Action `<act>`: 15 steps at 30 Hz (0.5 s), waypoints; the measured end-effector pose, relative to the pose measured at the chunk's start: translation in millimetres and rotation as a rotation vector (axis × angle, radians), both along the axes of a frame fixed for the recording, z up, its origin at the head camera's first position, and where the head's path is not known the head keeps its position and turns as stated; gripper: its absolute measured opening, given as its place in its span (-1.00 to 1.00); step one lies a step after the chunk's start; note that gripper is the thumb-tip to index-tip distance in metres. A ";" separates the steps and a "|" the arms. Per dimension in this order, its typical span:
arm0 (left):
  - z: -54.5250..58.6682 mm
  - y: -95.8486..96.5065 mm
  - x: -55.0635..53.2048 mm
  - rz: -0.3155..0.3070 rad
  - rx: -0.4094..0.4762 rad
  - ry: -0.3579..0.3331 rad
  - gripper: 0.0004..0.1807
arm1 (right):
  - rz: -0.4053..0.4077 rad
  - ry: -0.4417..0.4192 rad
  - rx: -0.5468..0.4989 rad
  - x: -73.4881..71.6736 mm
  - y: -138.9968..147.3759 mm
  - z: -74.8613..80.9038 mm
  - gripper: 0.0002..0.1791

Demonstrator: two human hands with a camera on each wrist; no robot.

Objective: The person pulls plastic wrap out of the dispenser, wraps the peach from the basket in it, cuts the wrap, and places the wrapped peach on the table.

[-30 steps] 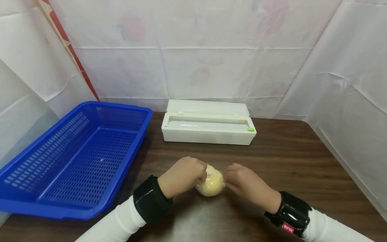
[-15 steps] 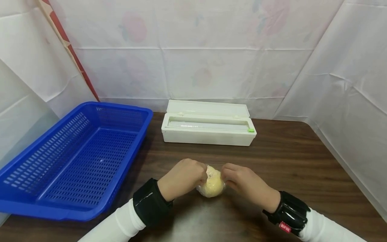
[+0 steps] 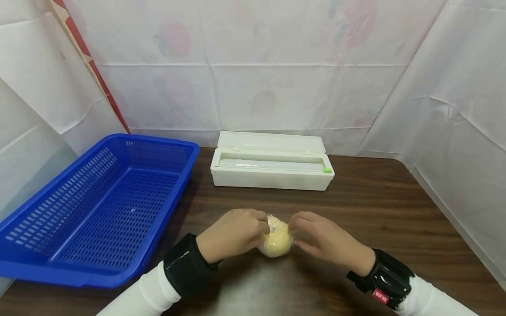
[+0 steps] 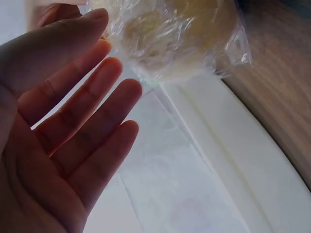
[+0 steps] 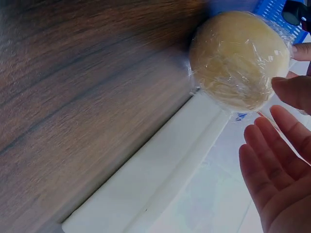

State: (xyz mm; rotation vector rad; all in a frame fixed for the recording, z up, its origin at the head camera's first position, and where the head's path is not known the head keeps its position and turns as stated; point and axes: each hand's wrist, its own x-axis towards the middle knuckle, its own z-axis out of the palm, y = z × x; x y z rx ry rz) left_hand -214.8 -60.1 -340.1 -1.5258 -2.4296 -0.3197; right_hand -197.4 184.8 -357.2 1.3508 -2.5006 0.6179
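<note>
On the wooden table, between both hands, sits a round pale-yellow ball (image 3: 277, 242) in crinkled clear plastic film. What the ball is, the frames do not show. My left hand (image 3: 236, 233) is at its left side; in the left wrist view its fingers are loosely extended, with the thumb tip close to the film (image 4: 160, 39). At the ball's right side is my right hand (image 3: 327, 239), thumb and fingers apart. The right wrist view shows those fingers relaxed, the thumb tip at or very near the wrapped ball (image 5: 238, 58); contact is hard to tell.
A long white box (image 3: 270, 179) with its lid raised stands behind the hands, holding a pale roll (image 3: 272, 164) and a green piece (image 3: 327, 170) at one end. A large blue plastic basket (image 3: 170, 206) stands at left. White sheeting (image 3: 276, 87) walls the back and sides.
The fingers of both hands, earlier pinched at the film, have loosened. The right thumb has spread away from its fingers, and the left hand has shifted slightly left. The ball stays in place.
</note>
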 end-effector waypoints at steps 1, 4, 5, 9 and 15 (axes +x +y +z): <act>1.3 -0.6 0.3 0.003 0.003 0.007 -0.86 | 0.001 0.002 -0.004 0.3 -0.4 0.3 -0.67; 4.5 -1.6 0.7 0.010 0.012 0.018 -0.86 | 0.004 0.011 -0.022 1.3 -2.0 0.9 -0.65; 5.2 -1.8 0.6 0.012 0.013 0.017 -0.86 | 0.006 0.013 -0.028 1.5 -2.6 1.1 -0.65; 4.8 -4.2 0.5 0.026 0.022 0.025 -0.90 | 0.011 0.018 -0.042 2.5 -4.8 1.5 -0.69; 8.1 -17.7 9.7 0.137 0.067 0.024 -0.42 | -0.029 0.040 -0.004 6.4 2.7 15.3 -0.42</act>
